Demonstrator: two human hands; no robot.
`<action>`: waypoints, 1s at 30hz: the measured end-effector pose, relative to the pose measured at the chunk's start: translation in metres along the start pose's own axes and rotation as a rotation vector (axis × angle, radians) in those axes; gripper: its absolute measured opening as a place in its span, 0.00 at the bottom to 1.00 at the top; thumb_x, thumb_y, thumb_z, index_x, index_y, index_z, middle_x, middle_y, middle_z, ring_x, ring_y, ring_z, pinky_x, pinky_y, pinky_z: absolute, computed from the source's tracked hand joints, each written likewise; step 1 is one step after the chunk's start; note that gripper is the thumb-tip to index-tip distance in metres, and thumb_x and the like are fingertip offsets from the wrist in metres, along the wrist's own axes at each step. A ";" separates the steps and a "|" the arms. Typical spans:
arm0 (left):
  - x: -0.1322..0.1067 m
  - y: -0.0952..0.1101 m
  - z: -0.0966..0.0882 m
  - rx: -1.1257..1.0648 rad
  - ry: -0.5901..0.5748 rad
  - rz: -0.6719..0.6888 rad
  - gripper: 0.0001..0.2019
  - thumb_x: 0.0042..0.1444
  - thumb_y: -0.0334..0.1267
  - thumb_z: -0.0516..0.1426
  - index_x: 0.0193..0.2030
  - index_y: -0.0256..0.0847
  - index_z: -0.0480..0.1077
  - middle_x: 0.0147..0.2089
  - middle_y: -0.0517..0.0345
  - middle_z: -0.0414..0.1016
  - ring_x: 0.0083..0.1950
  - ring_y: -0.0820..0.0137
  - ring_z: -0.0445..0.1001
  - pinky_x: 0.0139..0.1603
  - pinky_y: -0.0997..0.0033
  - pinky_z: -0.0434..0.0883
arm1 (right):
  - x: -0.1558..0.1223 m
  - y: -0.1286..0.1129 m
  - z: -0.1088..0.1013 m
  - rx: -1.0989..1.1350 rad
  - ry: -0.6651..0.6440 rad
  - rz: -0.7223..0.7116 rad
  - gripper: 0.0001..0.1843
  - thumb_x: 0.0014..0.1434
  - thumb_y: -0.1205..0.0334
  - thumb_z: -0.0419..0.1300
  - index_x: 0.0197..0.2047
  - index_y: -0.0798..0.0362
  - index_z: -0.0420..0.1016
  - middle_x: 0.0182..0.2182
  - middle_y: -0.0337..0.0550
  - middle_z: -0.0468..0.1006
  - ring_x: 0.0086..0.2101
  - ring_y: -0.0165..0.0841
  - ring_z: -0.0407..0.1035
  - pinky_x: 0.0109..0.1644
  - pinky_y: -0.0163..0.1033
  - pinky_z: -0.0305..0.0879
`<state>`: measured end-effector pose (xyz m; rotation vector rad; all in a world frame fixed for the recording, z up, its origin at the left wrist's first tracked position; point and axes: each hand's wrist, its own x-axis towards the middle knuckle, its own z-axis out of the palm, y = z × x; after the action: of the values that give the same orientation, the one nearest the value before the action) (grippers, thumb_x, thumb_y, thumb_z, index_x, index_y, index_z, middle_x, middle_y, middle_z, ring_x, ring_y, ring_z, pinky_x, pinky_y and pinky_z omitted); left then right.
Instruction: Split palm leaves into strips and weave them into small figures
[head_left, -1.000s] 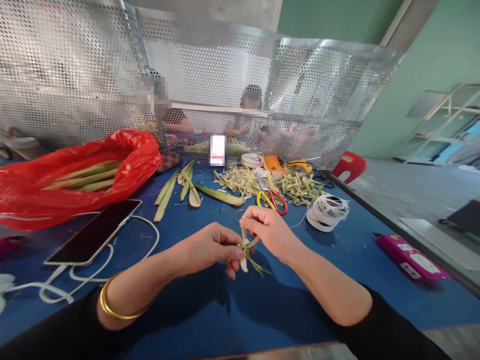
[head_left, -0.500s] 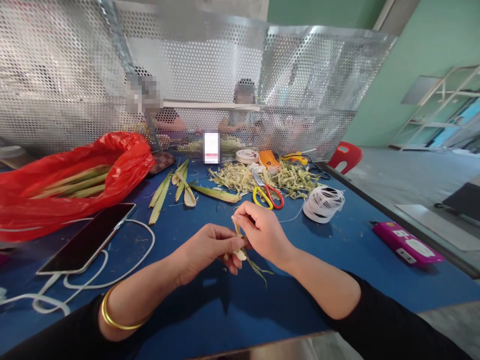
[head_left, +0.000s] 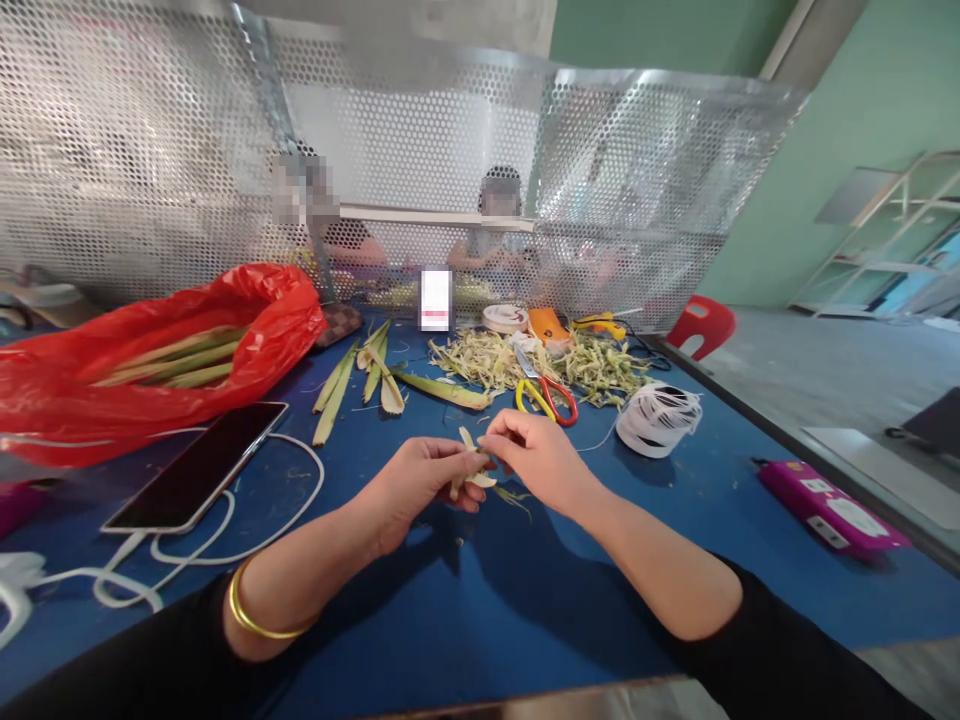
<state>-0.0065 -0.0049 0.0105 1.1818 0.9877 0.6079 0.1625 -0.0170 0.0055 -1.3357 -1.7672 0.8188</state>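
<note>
My left hand (head_left: 439,472) pinches a small bundle of pale husk pieces (head_left: 480,481) between thumb and fingers. One pale strip stands up from the bundle, and thin green strands (head_left: 514,497) trail out to its right. My right hand (head_left: 536,458) is closed against the bundle, thumb and forefinger pressed together; what lies between those fingertips is too small to make out. A white thread runs from a white spool (head_left: 658,420) towards my right hand, where it passes out of sight. Scissors (head_left: 559,400) with yellow and red handles lie just beyond my right hand.
Green husk leaves (head_left: 337,390) lie left of a heap of shredded husk (head_left: 480,357). A red plastic bag (head_left: 285,300) holds more stalks. A tablet (head_left: 199,470) with white cable is at left, a purple packet (head_left: 829,508) at right. Behind a perforated metal screen (head_left: 420,130) sit people.
The right fingertips have come down from the top of the upright strip to the bundle's side. The strip now leans left. The whole view has shifted slightly.
</note>
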 end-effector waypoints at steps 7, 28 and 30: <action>-0.001 0.002 0.000 -0.026 0.004 0.048 0.11 0.45 0.43 0.63 0.28 0.35 0.77 0.20 0.57 0.74 0.21 0.75 0.69 0.28 0.74 0.66 | 0.003 0.008 -0.001 -0.109 0.193 -0.082 0.10 0.59 0.59 0.55 0.27 0.52 0.68 0.19 0.34 0.67 0.22 0.28 0.63 0.28 0.33 0.59; 0.001 -0.007 0.009 -0.282 0.151 0.265 0.16 0.48 0.47 0.62 0.23 0.33 0.73 0.18 0.59 0.68 0.18 0.76 0.65 0.17 0.76 0.63 | -0.017 -0.015 0.038 0.739 -0.013 0.330 0.12 0.47 0.56 0.65 0.26 0.58 0.76 0.23 0.41 0.73 0.25 0.29 0.67 0.31 0.36 0.66; 0.001 -0.004 0.006 -0.282 0.161 0.251 0.16 0.48 0.47 0.62 0.24 0.33 0.74 0.20 0.57 0.71 0.20 0.74 0.68 0.20 0.75 0.65 | -0.020 -0.018 0.036 0.730 -0.037 0.314 0.10 0.47 0.60 0.62 0.21 0.57 0.74 0.21 0.40 0.72 0.24 0.29 0.66 0.32 0.36 0.66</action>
<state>-0.0007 -0.0083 0.0064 1.0222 0.8590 1.0207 0.1259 -0.0422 -0.0010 -1.0936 -1.1026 1.4902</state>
